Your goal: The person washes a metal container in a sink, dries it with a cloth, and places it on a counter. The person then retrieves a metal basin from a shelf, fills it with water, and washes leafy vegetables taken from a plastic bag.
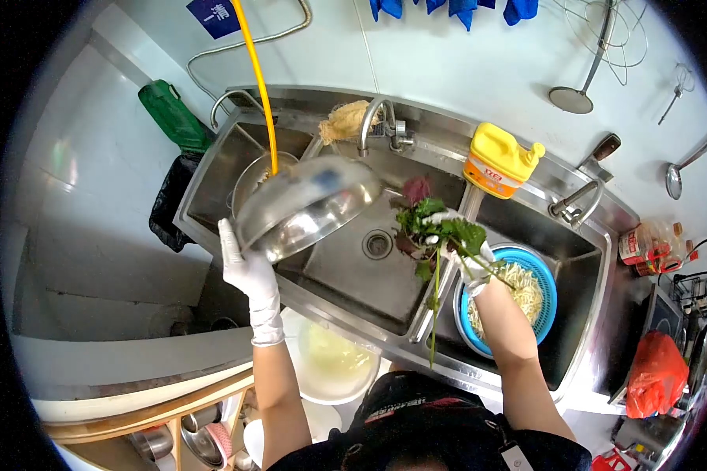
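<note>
My left hand [247, 271], in a white glove, grips the rim of a large steel bowl [314, 212], which is tilted on its side over the left and middle sinks. In my gloved right hand [471, 259] is a bunch of leafy greens [444, 231] with green and purple leaves; long stems hang down over the divider. Below the greens lies the middle sink [346, 275] with its drain showing. Beside my right wrist, a blue basket [548, 275] holding pale sprouts [526, 298] stands in the right sink.
A yellow jug [499, 161] stands on the back ledge between faucets. A yellow hose [261, 78] hangs into a pot [247, 184] in the left sink. A white tub [334, 361] of cloudy liquid sits below the front edge. A red bag [658, 375] is at right.
</note>
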Motion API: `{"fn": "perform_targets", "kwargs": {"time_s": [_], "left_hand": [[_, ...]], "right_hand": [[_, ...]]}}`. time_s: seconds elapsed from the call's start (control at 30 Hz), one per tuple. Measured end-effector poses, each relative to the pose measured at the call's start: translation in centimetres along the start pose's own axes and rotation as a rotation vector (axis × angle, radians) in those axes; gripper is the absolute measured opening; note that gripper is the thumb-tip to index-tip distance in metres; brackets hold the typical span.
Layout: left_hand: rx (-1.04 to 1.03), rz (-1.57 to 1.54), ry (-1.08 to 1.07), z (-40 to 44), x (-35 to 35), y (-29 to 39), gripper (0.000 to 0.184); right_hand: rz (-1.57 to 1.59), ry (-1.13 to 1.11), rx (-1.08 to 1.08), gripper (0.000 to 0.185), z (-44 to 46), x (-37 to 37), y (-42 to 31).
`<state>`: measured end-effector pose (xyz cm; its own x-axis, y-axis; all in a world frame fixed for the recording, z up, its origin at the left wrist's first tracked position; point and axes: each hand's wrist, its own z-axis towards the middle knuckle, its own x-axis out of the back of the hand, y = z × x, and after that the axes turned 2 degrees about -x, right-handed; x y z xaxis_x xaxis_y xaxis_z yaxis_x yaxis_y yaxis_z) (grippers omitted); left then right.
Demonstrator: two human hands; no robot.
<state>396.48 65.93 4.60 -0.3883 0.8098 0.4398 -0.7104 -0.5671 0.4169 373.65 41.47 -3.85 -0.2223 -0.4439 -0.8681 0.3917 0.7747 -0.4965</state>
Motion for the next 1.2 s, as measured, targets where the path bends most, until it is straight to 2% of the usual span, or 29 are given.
{"fn": "perform_targets", "kwargs": {"time_s": [0.03, 0.07, 0.13, 0.2, 0.23, 0.27, 0.33, 0.37, 0.43, 0.47, 0.5, 0.53, 0.6, 0.67, 0.7, 0.73, 0.8, 0.87, 0.9, 0.93, 1.0, 1.07, 1.1, 1.13, 1.2], "left_hand": [[0.126, 0.058, -0.034, 0.0, 0.3, -1.0, 0.050], [0.122, 0.106, -0.020, 0.0, 0.2, -1.9, 0.048], [0.251, 0.234, -0.136, -0.5, 0.3, -3.2, 0.046], [0.138, 0.294, -0.189, -1.5, -0.4, -4.8, 0.042], [0.118, 0.339, -0.214, -1.9, -0.9, -5.7, 0.040], [0.135, 0.366, -0.264, -2.1, -1.2, -5.9, 0.040], [0.139, 0.419, -0.401, -2.3, -1.5, -6.7, 0.040], [0.119, 0.454, -0.442, -2.6, -1.9, -7.1, 0.040], [0.082, 0.491, -0.490, -3.5, -2.9, -8.2, 0.039], [0.114, 0.487, -0.557, -3.5, -3.0, -8.0, 0.038], [0.145, 0.481, -0.624, -3.3, -3.1, -7.4, 0.038], [0.174, 0.474, -0.689, -3.1, -3.4, -7.1, 0.037], [0.210, 0.318, -0.697, -4.0, -4.3, -8.1, 0.034], [0.241, 0.164, -0.715, -4.5, -4.8, -7.9, 0.032], [0.257, 0.071, -0.696, -4.8, -4.8, -7.6, 0.031], [0.367, -0.029, -0.740, -5.6, -5.1, -8.4, 0.031], [0.587, -0.230, -0.827, -7.4, -5.5, -10.2, 0.030], [0.752, -0.445, -0.744, -8.8, -4.7, -9.8, 0.028], [0.793, -0.439, -0.765, -8.2, -3.4, -8.4, 0.026], [0.832, -0.443, -0.783, -8.0, -2.3, -7.0, 0.025], [0.898, -0.549, -0.762, -9.6, -2.0, -7.8, 0.025], [0.934, -0.653, -0.744, -11.5, -1.9, -9.0, 0.026], [0.973, -0.658, -0.746, -11.8, -1.2, -8.1, 0.027], [1.004, -0.657, -0.752, -11.7, -0.5, -7.3, 0.027], [0.955, -0.561, -0.740, -12.5, 0.2, -6.8, 0.026]], "right_hand": [[0.000, 0.012, -0.009, 0.022, 0.7, 1.1, -0.1], [-0.002, 0.022, -0.018, 0.022, 1.5, 1.3, -0.4], [0.081, 0.110, -0.052, 0.021, 1.7, 1.4, -0.1], [0.188, 0.279, -0.058, 0.020, 1.7, 5.2, 3.4], [-0.392, 0.313, -0.105, 0.018, 2.0, 6.3, 4.9], [-0.388, 0.295, -0.207, 0.023, 3.2, 11.1, 7.1], [-0.404, 0.317, -0.209, 0.018, 3.4, 10.4, 7.5], [-0.583, 0.301, -0.192, 0.019, 2.4, 8.0, 6.6], [-0.559, 0.309, -0.210, 0.021, 2.3, 2.9, 5.1], [-0.547, 0.314, -0.218, 0.022, 2.6, 1.8, 4.8], [-0.507, 0.208, -0.238, 0.023, 3.2, 0.7, 4.5], [-0.355, 0.191, -0.233, 0.023, 3.1, -0.6, 4.5], [-0.281, 0.027, -0.170, 0.022, 4.3, -2.9, 5.3], [-0.300, 0.171, -0.296, 0.020, 5.0, -5.7, 6.0], [-0.264, 0.056, -0.315, 0.024, 5.9, -4.5, 7.4], [-0.252, 0.004, -0.404, 0.038, 8.1, -2.0, 10.2], [-1.109, 0.050, -0.339, 0.047, 9.7, -1.6, 12.0], [-1.883, 0.235, -0.233, 0.052, 8.4, -2.3, 11.0], [-2.132, 0.187, -0.039, 0.049, 7.6, -1.7, 10.9], [-2.078, 0.060, -0.485, 0.049, 6.6, -7.5, 6.6], [-2.030, -0.146, -0.209, 0.048, 4.8, -7.8, 4.1], [-1.355, -0.365, -0.195, 0.048, 4.0, -8.2, 1.3], [-1.173, -0.148, -0.414, 0.039, 3.2, -9.6, -0.1], [-2.139, -0.093, -0.124, 0.034, 2.4, -11.1, -1.6], [-2.053, -0.038, 0.649, 0.028, 1.7, -9.2, -3.5]]}}
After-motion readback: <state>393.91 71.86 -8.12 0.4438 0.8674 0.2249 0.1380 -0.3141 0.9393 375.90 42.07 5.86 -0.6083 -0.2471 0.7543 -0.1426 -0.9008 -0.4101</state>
